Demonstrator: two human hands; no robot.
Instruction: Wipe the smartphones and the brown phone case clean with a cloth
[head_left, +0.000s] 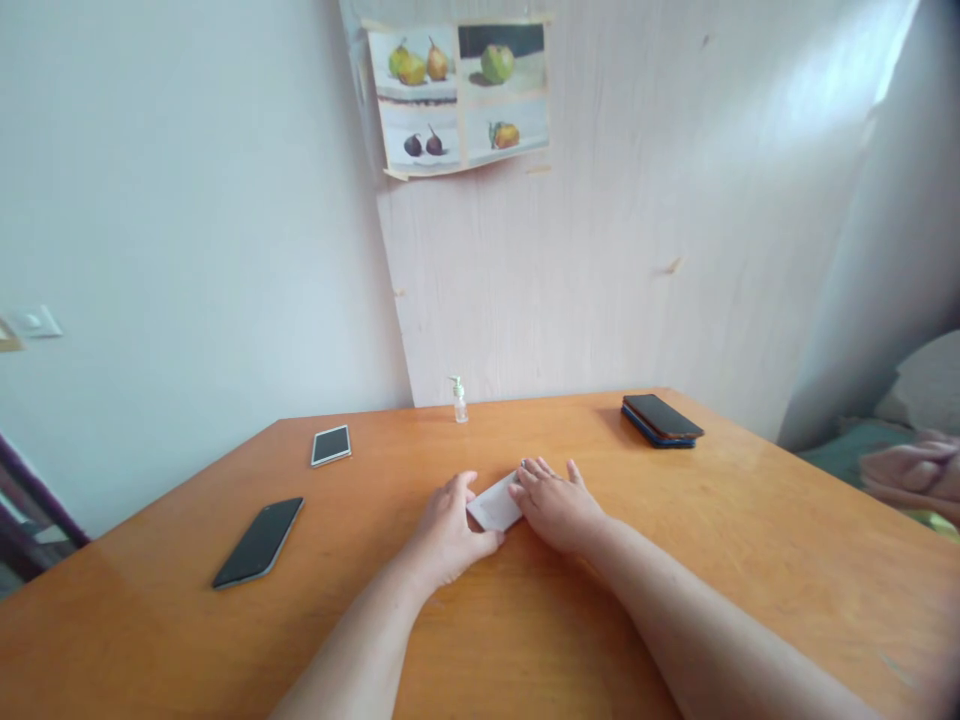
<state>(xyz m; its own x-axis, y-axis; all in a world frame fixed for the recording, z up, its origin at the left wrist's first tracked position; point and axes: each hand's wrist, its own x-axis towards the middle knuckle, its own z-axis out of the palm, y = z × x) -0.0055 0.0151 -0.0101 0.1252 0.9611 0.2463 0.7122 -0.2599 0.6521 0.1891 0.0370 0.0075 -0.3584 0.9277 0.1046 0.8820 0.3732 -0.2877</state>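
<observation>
A thin white phone-shaped slab [495, 503] lies at a slant on the table, between my two hands. My left hand [453, 528] grips its left end, with the thumb along the near edge and the fingers at the far side. My right hand [556, 505] lies flat over the slab's right part, fingers stretched out, and hides that end. Whether anything thin is under the right palm cannot be seen. The slab's underside is hidden too.
On the wooden table [570, 640], a large dark phone [259, 542] and a smaller white-framed phone [331, 445] lie to the left. A clear pump bottle [460, 402] stands at the back edge. Stacked dark phones [663, 417] are at the right rear.
</observation>
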